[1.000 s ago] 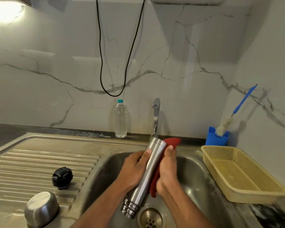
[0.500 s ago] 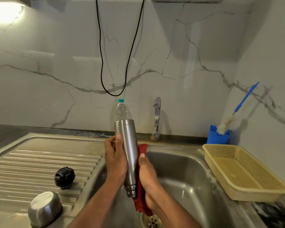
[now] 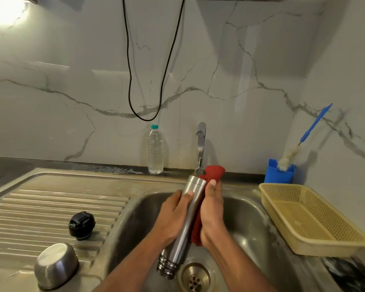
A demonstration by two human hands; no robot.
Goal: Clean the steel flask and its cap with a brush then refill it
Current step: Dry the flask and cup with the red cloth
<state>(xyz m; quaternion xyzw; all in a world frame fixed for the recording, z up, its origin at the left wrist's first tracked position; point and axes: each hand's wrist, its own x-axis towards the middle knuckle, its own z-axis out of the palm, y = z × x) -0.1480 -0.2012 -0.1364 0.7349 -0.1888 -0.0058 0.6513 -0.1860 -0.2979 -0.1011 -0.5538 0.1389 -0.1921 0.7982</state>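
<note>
A: From the head camera, where is the steel flask [image 3: 189,222]?

B: Over the sink basin [image 3: 251,224], tilted, its threaded open neck pointing down and near, just left of the drain [image 3: 195,278], and its closed base up toward the tap [image 3: 200,148].

A: And the hands?

B: The left hand [image 3: 172,218] grips the flask's left side, fingers curled round the body. The right hand [image 3: 212,213] holds a red cloth [image 3: 214,172] pressed against the flask's right side; the cloth bunches out above the thumb and shows again below the palm.

A: The cap?

B: The black cap [image 3: 81,225] sits on the ribbed draining board [image 3: 51,207], left of the basin, well apart from the flask. A steel bowl [image 3: 56,265] lies upside down nearer, on the same board.

A: The brush?

B: The blue-handled bottle brush [image 3: 299,144] stands bristles-down in a blue holder [image 3: 279,172] at the far right, behind a yellow perforated basket [image 3: 316,220]. A clear plastic water bottle [image 3: 155,151] stands against the marble wall, left of the tap, under a hanging black cable [image 3: 133,98].
</note>
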